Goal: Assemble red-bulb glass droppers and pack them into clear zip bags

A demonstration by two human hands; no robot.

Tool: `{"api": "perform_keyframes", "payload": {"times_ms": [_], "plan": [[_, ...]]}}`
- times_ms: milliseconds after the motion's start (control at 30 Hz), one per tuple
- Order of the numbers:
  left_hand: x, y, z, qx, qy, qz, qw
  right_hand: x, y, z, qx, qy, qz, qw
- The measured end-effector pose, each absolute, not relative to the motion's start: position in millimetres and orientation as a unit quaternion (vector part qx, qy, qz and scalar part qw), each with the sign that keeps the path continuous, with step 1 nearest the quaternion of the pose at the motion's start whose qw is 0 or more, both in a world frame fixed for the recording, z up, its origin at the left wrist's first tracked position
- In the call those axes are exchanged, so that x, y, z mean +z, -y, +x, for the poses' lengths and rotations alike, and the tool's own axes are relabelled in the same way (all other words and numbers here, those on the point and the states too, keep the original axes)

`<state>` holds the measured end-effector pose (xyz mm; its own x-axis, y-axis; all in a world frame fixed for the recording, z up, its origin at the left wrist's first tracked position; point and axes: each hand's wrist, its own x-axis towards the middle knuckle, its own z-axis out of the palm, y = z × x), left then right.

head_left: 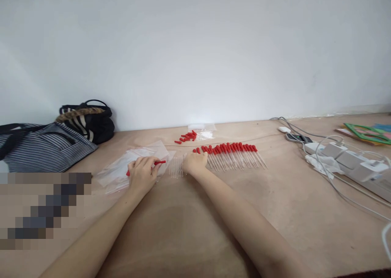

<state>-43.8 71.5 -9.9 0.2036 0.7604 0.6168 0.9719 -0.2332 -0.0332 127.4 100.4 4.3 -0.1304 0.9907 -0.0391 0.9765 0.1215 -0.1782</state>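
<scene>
My left hand point(142, 169) is closed with a red rubber dropper bulb point(160, 162) pinched at its fingertips, and more red shows at the other side of the palm. Under it lie clear plastic bags point(114, 170). My right hand point(195, 163) is curled down at the row of bare glass dropper tubes point(175, 167); its fingertips are hidden, so I cannot see what they grip. To its right is a long row of droppers with red bulbs point(229, 148) on their glass tubes. Farther back, loose red bulbs point(187, 137) lie in a small pile.
Beside the loose bulbs, a clear bag point(206, 134) holds more glass tubes. A striped bag point(45, 147) and a black bag point(100, 123) stand at left. On the right are white chargers point(345, 154) with cables, a dark phone-like device point(298, 138) and green frames point(368, 133).
</scene>
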Motion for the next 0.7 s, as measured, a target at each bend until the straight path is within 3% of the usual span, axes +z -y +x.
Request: {"api": "perform_keyframes", "payload": {"times_ms": [300,500,700], "plan": [[-16,-55,-18,-0.354,0.468,-0.81,-0.007,19,-76,166,0.067,0.753,-0.643,0.126],[-27,-32,18,-0.376,0.455,-0.785,-0.189,-13,-44,241,0.079,0.806,-0.477,0.342],[-34,-27,34,-0.371,0.456,-0.755,-0.291,-33,-26,264,0.086,0.775,-0.484,0.397]]}}
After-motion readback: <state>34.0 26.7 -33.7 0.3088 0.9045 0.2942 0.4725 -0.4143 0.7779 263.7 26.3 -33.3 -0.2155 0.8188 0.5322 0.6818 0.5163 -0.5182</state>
